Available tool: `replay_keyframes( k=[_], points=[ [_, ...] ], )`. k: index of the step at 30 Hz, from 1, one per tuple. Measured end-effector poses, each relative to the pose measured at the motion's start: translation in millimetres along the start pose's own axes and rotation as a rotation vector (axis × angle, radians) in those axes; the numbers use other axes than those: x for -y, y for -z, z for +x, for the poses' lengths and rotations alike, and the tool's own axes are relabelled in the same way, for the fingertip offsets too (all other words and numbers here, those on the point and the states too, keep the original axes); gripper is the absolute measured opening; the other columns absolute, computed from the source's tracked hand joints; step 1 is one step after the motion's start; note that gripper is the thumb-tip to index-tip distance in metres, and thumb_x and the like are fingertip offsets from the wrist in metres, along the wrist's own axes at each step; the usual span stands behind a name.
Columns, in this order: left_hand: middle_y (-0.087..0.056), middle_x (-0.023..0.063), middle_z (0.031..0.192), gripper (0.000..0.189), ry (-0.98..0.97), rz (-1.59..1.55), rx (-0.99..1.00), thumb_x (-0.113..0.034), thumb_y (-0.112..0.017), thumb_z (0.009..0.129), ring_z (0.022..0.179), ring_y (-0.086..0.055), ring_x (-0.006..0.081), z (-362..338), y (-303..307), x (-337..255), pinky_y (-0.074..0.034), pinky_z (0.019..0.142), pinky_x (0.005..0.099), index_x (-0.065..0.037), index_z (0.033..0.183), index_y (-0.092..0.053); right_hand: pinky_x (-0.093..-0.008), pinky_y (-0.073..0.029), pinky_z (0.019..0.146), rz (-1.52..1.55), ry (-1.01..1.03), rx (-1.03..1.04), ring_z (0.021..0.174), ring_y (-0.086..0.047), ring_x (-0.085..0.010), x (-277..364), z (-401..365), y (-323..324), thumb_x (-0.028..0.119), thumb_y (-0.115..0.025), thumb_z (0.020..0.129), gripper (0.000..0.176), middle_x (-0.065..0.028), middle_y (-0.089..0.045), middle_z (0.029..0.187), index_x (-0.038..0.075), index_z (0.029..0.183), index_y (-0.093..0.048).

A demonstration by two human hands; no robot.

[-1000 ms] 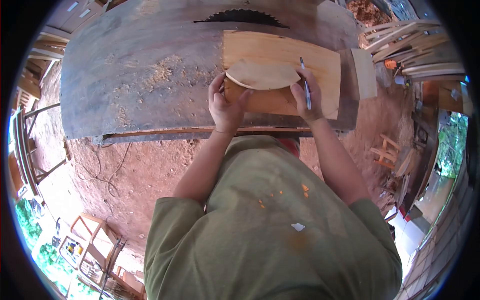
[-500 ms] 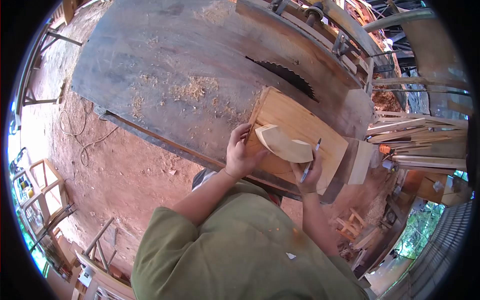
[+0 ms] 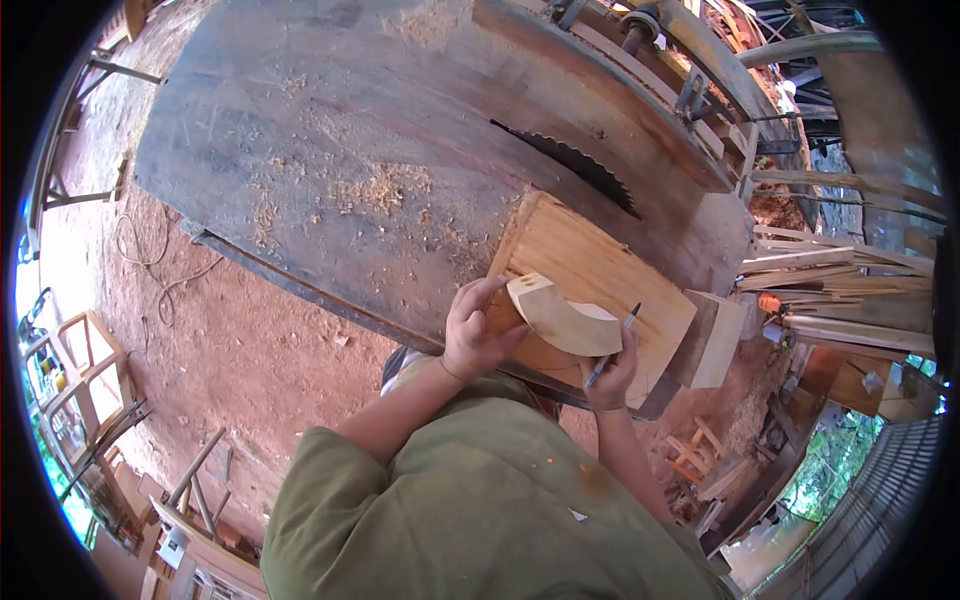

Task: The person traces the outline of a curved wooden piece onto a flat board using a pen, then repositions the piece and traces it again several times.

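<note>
A pale, curved wooden block [image 3: 565, 320] rests over a flat wooden board [image 3: 625, 262] on the saw table. Two small dark marks or holes show on its left end. My left hand [image 3: 478, 332] is at the board's left edge, thumb and fingers spread apart around the block's near left end; whether it presses on the block cannot be made out. In my right hand [image 3: 612, 378] a slim pen [image 3: 631, 316] is held, pointing up and away. That hand's fingers also touch the block's right end, and some are hidden beneath it.
A toothed circular saw blade [image 3: 575, 165] rises from the metal saw table [image 3: 330, 130] just beyond the board. Sawdust [image 3: 385, 188] lies on the table's left. An offcut [image 3: 718, 340] sits at the right, near stacked wood strips [image 3: 840, 275]. A cord [image 3: 165, 290] crosses the floor.
The curved block has come slightly closer to my body and tipped, showing more of its curved side. Both hands have shifted with it. The whole view has moved a little.
</note>
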State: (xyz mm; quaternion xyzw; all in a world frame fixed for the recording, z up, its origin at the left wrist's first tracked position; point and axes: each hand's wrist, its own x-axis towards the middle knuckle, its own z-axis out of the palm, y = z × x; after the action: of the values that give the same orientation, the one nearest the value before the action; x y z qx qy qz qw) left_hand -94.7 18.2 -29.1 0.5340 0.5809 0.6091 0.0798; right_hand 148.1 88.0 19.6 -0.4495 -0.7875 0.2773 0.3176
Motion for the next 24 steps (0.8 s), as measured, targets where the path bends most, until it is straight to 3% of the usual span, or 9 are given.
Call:
replay_keyframes(
  k=[7,11,13,14,17,19,20,24],
  points=[
    [-0.063,0.0245,0.135,0.079,0.060,-0.007,0.031,-0.005,-0.094,0.064,0.114,-0.067,0.0443,3,4,-6,-0.058,0.091,0.0514,-0.007,0.129,-0.049,-0.0433,-0.051,0.088,0.118,-0.141,-0.002,0.099,-0.062,-0.0343,-1,-7,0,0.032,-0.091,0.083,0.064,-0.0145,-0.071,0.114,-0.002,0.130,-0.062],
    [-0.063,0.0252,0.135,0.073,0.042,-0.032,0.004,-0.003,-0.094,0.064,0.113,-0.067,0.0440,3,3,-5,-0.058,0.090,0.0502,-0.004,0.124,-0.051,-0.0425,-0.051,0.090,0.062,-0.092,0.018,0.101,-0.062,-0.0334,-3,-6,1,0.029,-0.091,0.084,0.063,-0.0132,-0.071,0.113,-0.001,0.131,-0.063],
    [-0.063,0.0249,0.135,0.089,0.102,0.013,0.061,-0.005,-0.097,0.065,0.110,-0.066,0.0462,6,5,-10,-0.059,0.089,0.0523,-0.014,0.132,-0.039,-0.0419,-0.050,0.092,0.116,-0.152,0.016,0.102,-0.061,-0.0327,-5,-7,-1,0.027,-0.090,0.084,0.062,-0.0122,-0.072,0.113,0.000,0.133,-0.064],
    [-0.063,0.0249,0.135,0.089,0.102,0.011,0.062,-0.005,-0.097,0.065,0.110,-0.066,0.0462,6,6,-9,-0.059,0.089,0.0523,-0.014,0.132,-0.039,-0.0419,-0.050,0.092,0.115,-0.152,0.014,0.102,-0.061,-0.0327,-6,-7,-1,0.027,-0.090,0.084,0.062,-0.0122,-0.072,0.113,0.000,0.133,-0.064],
    [-0.061,0.0268,0.135,0.084,0.134,0.005,0.096,-0.006,-0.097,0.064,0.111,-0.066,0.0457,2,5,-8,-0.059,0.089,0.0515,-0.010,0.126,-0.041,-0.0414,-0.049,0.092,0.084,-0.169,0.021,0.102,-0.061,-0.0325,-2,-6,0,0.024,-0.090,0.084,0.060,-0.0123,-0.071,0.113,0.000,0.133,-0.065],
    [-0.055,0.0283,0.143,0.067,0.174,-0.088,0.040,-0.004,-0.093,0.067,0.120,-0.064,0.0437,0,2,-6,-0.058,0.092,0.0498,-0.005,0.116,-0.048,-0.0415,-0.049,0.092,0.104,-0.154,0.008,0.102,-0.061,-0.0325,-1,-4,-1,0.024,-0.090,0.083,0.061,-0.0128,-0.070,0.114,-0.001,0.133,-0.064],
    [-0.055,0.0283,0.143,0.067,0.171,-0.091,0.042,-0.004,-0.093,0.067,0.120,-0.064,0.0437,-1,2,-4,-0.058,0.092,0.0498,-0.005,0.116,-0.048,-0.0415,-0.049,0.092,0.102,-0.155,0.004,0.102,-0.061,-0.0325,0,-4,-2,0.024,-0.090,0.083,0.061,-0.0128,-0.070,0.114,-0.001,0.133,-0.064],
    [-0.052,0.0275,0.146,0.083,0.082,-0.085,0.017,-0.007,-0.094,0.071,0.122,-0.062,0.0412,-2,0,1,-0.057,0.092,0.0470,-0.018,0.136,-0.044,-0.0421,-0.050,0.092,0.076,-0.098,0.000,0.103,-0.061,-0.0337,5,1,-1,0.020,-0.091,0.083,0.063,-0.0142,-0.069,0.116,-0.001,0.135,-0.061]
  ],
)
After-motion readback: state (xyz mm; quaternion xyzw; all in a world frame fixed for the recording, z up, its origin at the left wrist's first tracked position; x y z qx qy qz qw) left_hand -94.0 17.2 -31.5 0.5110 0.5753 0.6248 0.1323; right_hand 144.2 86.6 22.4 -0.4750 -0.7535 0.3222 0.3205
